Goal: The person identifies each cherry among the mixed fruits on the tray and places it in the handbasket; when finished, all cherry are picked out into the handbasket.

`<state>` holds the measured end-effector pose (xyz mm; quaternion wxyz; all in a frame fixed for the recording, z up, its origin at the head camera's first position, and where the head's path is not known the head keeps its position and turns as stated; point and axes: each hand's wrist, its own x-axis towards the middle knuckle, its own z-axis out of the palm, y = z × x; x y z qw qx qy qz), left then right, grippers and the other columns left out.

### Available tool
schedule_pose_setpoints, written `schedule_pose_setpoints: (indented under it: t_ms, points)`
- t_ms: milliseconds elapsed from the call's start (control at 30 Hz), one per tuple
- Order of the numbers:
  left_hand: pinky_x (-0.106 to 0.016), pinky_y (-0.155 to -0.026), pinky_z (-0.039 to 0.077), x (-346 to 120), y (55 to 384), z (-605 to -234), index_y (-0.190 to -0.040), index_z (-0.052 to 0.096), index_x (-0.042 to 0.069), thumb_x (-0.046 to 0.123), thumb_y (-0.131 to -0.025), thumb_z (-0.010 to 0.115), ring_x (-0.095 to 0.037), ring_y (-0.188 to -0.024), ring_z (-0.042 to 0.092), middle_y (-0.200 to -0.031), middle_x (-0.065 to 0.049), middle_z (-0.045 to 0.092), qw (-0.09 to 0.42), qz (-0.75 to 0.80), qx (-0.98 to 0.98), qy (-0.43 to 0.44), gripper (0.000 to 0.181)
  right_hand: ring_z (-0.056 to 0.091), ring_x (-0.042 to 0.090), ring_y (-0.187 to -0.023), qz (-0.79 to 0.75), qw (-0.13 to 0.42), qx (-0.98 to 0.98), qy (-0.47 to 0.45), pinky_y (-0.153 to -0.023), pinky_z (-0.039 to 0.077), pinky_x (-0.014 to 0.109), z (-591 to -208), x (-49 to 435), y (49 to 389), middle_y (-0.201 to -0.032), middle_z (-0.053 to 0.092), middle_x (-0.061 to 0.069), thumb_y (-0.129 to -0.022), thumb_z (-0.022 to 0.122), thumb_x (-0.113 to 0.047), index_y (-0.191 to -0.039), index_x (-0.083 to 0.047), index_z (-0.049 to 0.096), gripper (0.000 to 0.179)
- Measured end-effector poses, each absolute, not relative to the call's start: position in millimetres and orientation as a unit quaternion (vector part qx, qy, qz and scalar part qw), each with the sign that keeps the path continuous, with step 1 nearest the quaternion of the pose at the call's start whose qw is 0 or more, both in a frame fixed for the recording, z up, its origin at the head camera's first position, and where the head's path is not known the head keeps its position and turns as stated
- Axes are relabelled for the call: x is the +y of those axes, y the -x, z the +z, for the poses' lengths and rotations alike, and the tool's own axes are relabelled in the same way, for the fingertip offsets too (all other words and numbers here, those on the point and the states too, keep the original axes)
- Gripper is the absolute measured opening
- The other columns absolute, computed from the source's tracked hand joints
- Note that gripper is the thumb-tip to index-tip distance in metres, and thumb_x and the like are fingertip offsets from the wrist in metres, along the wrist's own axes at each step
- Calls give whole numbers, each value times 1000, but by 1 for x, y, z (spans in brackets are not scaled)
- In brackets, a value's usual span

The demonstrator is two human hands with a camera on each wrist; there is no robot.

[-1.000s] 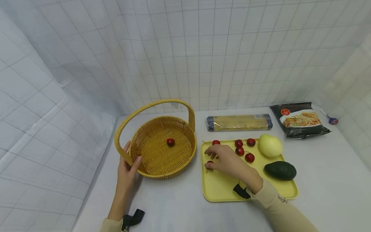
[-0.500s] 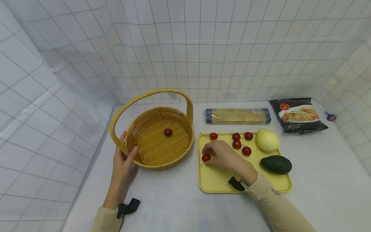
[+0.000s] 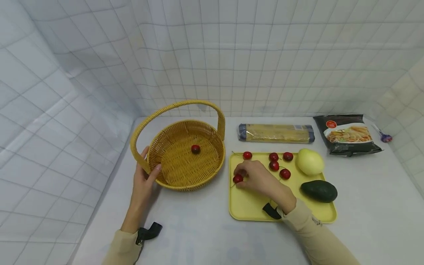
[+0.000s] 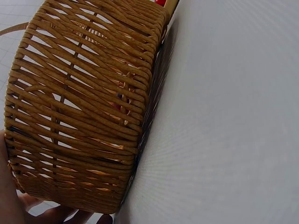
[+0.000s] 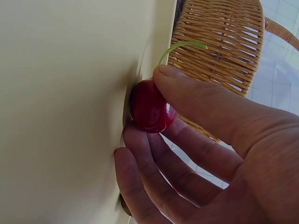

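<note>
A yellow wicker basket [image 3: 180, 171] with a tall handle stands at the left, and one red cherry [image 3: 195, 149] lies inside it. My left hand [image 3: 142, 187] holds the basket's left side, thumb over the rim and fingers along the outer wall. Over the left part of a yellow tray [image 3: 246, 206], my right hand [image 3: 263, 180] pinches another cherry [image 5: 150, 107] between thumb and fingers. Its green stem [image 5: 184, 44] sticks out past the thumb in the right wrist view. That cherry is close to the tray surface; whether it touches I cannot tell.
Several more cherries [image 3: 274, 165] lie on the tray, beside a pale yellow-green round fruit [image 3: 310, 162] and a dark green avocado [image 3: 319, 191]. Behind the tray are a long pack of pasta [image 3: 276, 133], a black food packet [image 3: 347, 134] and a lollipop [image 3: 385, 138].
My right thumb and fingers have closed around the cherry at the tray's left side. The left hand keeps its hold on the basket. The head view has shifted slightly.
</note>
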<state>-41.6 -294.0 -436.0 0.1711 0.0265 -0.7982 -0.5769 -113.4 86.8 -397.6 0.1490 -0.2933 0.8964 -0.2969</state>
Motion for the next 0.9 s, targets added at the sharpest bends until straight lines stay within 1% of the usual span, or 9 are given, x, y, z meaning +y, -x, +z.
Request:
schedule_pose_setpoints:
  t_ms: [167, 300, 400, 500, 633, 700, 767, 900]
  points:
    - [-12, -104, 40, -289, 38, -439, -168, 28, 32, 10, -107, 59, -32, -148, 43, -169, -6, 36, 156, -580, -799, -35, 72, 64, 15, -87, -301, 135, 898, 293, -83, 53, 35, -400, 91, 110, -92, 73, -2, -82, 90, -11, -102, -11, 78, 24]
    - [-9, -102, 40, -289, 29, -441, -168, 27, 31, 9, -106, 59, -30, -150, 41, -170, -6, 35, 154, -567, -808, -50, 73, 66, 14, -87, -309, 132, 892, 301, -82, 54, 33, -401, 92, 104, -92, 73, -3, -83, 90, -12, -103, -10, 77, 24]
    - [-10, -102, 41, -292, 28, -440, -168, 28, 30, 7, -107, 58, -24, -148, 43, -170, -7, 34, 158, -566, -808, -44, 72, 67, 13, -88, -315, 120, 892, 301, -82, 55, 33, -399, 91, 101, -93, 74, -3, -83, 90, -13, -104, -10, 77, 24]
    - [-11, -99, 44, -293, 29, -439, -168, 28, 31, 7, -107, 58, -18, -142, 48, -169, -8, 35, 159, -570, -806, -39, 72, 68, 14, -89, -321, 111, 895, 290, -82, 56, 34, -395, 91, 102, -95, 74, -3, -84, 90, -14, -105, -11, 78, 24]
    - [-11, -99, 44, -294, 31, -438, -167, 29, 31, 7, -106, 58, -15, -141, 49, -170, -6, 34, 165, -568, -805, -42, 72, 69, 15, -90, -331, 96, 896, 281, -80, 56, 34, -388, 93, 106, -97, 74, -3, -86, 89, -16, -106, -13, 78, 23]
    - [-11, -100, 43, -294, 32, -437, -167, 29, 31, 7, -106, 59, -15, -142, 47, -170, -5, 33, 167, -568, -805, -43, 72, 69, 16, -91, -344, 80, 893, 280, -80, 58, 35, -385, 94, 107, -100, 74, -2, -87, 88, -16, -109, -12, 77, 25]
    - [-11, -99, 44, -295, 34, -437, -167, 30, 32, 7, -106, 58, -16, -140, 49, -169, -7, 35, 168, -572, -802, -42, 72, 70, 17, -92, -362, 58, 887, 280, -81, 59, 36, -382, 94, 107, -104, 74, -1, -88, 88, -16, -113, -11, 77, 28]
    - [-12, -97, 46, -294, 41, -439, -167, 30, 29, 3, -105, 58, -19, -137, 52, -168, -8, 35, 175, -582, -793, -29, 73, 73, 18, -93, -406, -1, 869, 283, -83, 61, 37, -377, 93, 107, -110, 75, 1, -89, 86, -16, -121, -7, 74, 35]
